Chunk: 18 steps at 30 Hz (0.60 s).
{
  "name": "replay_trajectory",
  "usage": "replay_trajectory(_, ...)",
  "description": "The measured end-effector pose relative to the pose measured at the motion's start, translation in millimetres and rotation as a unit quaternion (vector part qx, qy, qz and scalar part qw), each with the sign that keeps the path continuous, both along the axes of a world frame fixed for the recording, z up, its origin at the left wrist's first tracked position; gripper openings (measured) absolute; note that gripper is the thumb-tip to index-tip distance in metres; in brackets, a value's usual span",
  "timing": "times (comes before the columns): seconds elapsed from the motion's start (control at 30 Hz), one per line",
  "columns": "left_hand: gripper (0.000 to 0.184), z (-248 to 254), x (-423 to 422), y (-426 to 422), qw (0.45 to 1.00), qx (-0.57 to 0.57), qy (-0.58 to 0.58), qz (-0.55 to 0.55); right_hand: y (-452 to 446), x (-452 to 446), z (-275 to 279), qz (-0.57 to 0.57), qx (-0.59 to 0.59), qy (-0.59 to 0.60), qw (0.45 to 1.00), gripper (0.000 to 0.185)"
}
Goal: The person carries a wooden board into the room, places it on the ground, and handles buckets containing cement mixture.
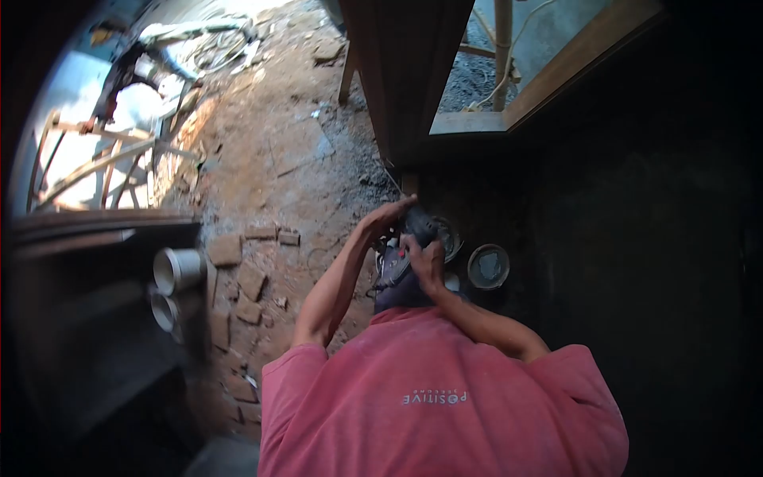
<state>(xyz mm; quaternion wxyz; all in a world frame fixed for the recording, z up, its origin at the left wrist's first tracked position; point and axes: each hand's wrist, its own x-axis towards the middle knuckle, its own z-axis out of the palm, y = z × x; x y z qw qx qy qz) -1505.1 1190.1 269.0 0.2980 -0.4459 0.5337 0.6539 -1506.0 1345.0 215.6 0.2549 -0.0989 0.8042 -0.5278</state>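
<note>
A dark power drill [420,224] with a long thin bit is held out in front of my red shirt. The bit points up and away, towards the foot of a dark wooden frame [409,95]; whether it touches the wood I cannot tell. My left hand [391,213] is closed at the front of the drill, near the bit. My right hand [427,261] wraps the rear of the drill body, close to a small red part. Shadow hides some of the fingers. A round container [488,266] stands on the ground right of my right hand.
Broken bricks [251,280] lie scattered on the dirt floor [262,159] at left. Two white buckets [176,270] lie beside dark boards. Wooden trestles [99,163] stand farther off. A glazed wooden frame [584,67] rises at upper right, and deep shadow covers the right side.
</note>
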Motion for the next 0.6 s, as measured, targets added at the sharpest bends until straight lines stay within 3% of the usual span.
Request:
replay_trajectory(0.1, 0.076, -34.0, 24.9, 34.8, 0.994, -0.003, 0.06, 0.092, 30.2, -18.5, 33.1, 0.026, -0.067, -0.058, 0.996, 0.026)
replay_trajectory(0.17, 0.069, -29.7, 38.8, 70.6, 0.964, 0.085, 0.1, 0.231, 51.3, -19.9, 68.1, 0.047, -0.144, -0.099, 0.983, 0.025)
replay_trajectory(0.23, 0.057, -21.3, 44.3, 105.6, 0.94, 0.102, 0.137, 0.295, 79.2, -10.2, 40.2, 0.105, -0.136, -0.125, 0.977, 0.029)
replay_trajectory(0.3, 0.041, -62.9, 55.9, 130.3, 0.915, 0.119, 0.174, 0.345, 99.4, 9.3, 23.3, 0.124, -0.114, -0.026, 0.985, 0.042)
replay_trajectory(0.37, 0.029, -39.9, 72.9, 152.0, 0.906, 0.094, 0.133, 0.391, 123.0, 21.6, 33.5, 0.18, -0.122, -0.037, 0.975, 0.049)
replay_trajectory(0.43, 0.032, -39.8, 103.6, 162.1, 0.892, 0.126, 0.084, 0.425, 145.7, 27.1, 33.5, 0.234, -0.13, -0.046, 0.962, 0.057)
replay_trajectory(0.5, 0.041, -1.5, 118.6, 184.6, 0.893, 0.076, 0.04, 0.441, 166.1, 24.1, 18.8, 0.326, -0.156, -0.218, 0.906, 0.06)
replay_trajectory(0.53, 0.045, -21.7, 148.1, 184.1, 0.896, 0.061, 0.018, 0.439, 176.0, 10.5, 9.2, 0.34, -0.13, -0.314, 0.877, 0.058)
replay_trajectory(0.6, 0.038, -20.4, 178.7, 195.4, 0.89, -0.005, 0.02, 0.456, 196.2, -5.0, -56.3, 0.212, -0.112, -0.477, 0.846, 0.052)
